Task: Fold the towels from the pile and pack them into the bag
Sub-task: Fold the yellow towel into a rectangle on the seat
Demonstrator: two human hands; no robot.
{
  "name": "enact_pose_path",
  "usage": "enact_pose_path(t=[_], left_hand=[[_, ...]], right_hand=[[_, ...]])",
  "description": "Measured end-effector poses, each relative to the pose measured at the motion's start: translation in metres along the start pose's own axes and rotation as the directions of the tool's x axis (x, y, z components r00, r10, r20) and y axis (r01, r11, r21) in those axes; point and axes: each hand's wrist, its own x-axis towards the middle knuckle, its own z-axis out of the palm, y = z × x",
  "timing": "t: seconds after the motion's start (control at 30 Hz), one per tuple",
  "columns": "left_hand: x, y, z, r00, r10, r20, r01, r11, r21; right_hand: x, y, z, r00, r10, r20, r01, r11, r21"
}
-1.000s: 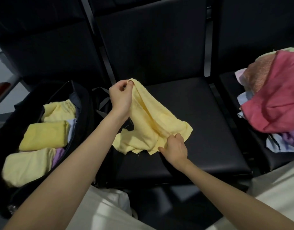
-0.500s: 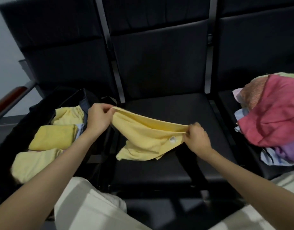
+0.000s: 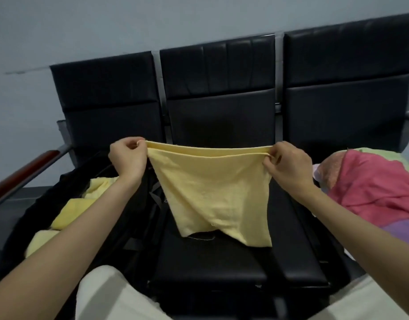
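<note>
Both hands raised at the same height, each pinching one top corner of a pale yellow towel (image 3: 210, 190). Left hand (image 3: 127, 158) has fingers curled in, thumb and forefinger clamped on the left corner. Right hand (image 3: 289, 165) likewise pinches the right corner, cloth bunched slightly under the fingertips. Towel hangs stretched between them, top edge taut and doubled into a narrow rolled band; body is soft, nubbly terry, tapering downward to an uneven lower hem with one flap longer on the right, a loose thread trailing at the bottom.

Nearest the camera: pale trouser legs (image 3: 111, 296) at the bottom edge, smooth light fabric.

Below the towel, middle seat (image 3: 210, 262) of a row of black chairs, smooth padded leather-like cushion, flat and squarish. Towel's lower edge hangs over it; contact cannot be judged.

Left seat holds an open black bag (image 3: 134, 215), soft-sided, with webbing straps. Inside lie folded yellow towels (image 3: 67, 218), blocky shapes, partly hidden by the left forearm.

Right seat carries the pile (image 3: 372, 185): crumpled pink cloth on top, orange-tan piece beside it, pale green behind, purple at the near edge.

Beyond: tall black chair backs (image 3: 219, 88) with stitched panels, a reddish wooden armrest (image 3: 26, 172) far left, plain grey wall (image 3: 129, 24).
</note>
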Motion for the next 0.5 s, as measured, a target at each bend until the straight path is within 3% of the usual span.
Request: enact_pose_path(t=[0.1, 0.2, 0.33, 0.5], left_hand=[[-0.004, 0.025, 0.000, 0.992, 0.044, -0.120, -0.057, 0.993, -0.100], [-0.006, 0.030, 0.001, 0.988, 0.077, -0.133, -0.088, 0.993, -0.082], [0.001, 0.020, 0.003, 0.997, 0.063, -0.051, -0.064, 0.998, -0.002], [0.020, 0.008, 0.019, 0.989, 0.029, 0.148, -0.040, 0.996, 0.074]], right_hand=[[0.002, -0.004, -0.014, 0.994, 0.049, -0.102, -0.034, 0.989, 0.146], [0.006, -0.001, -0.019, 0.990, 0.105, -0.093, -0.084, 0.975, 0.208], [0.010, 0.008, -0.017, 0.989, 0.147, 0.012, -0.145, 0.955, 0.257], [0.032, 0.025, -0.004, 0.965, 0.211, 0.153, -0.244, 0.938, 0.246]])
